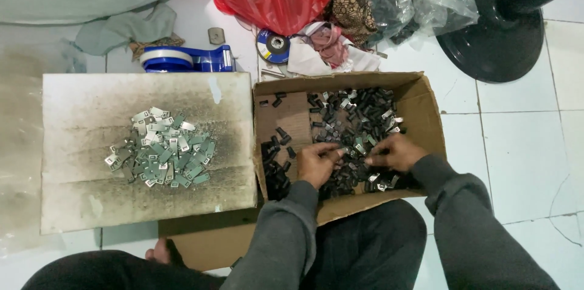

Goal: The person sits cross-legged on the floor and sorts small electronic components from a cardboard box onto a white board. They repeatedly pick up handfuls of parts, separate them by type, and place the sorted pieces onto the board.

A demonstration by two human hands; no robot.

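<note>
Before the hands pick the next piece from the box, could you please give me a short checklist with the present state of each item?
1. Both hands inside the cardboard box: ok, left hand and right hand rest on the small black parts.
2. Piece gripped in the fingers: cannot tell.
3. Black parts within reach: ok.
4. Pile of metal pieces lies on the flat board: ok.
5. Box sits flat: cannot tell, near edge hidden by the arms.
</note>
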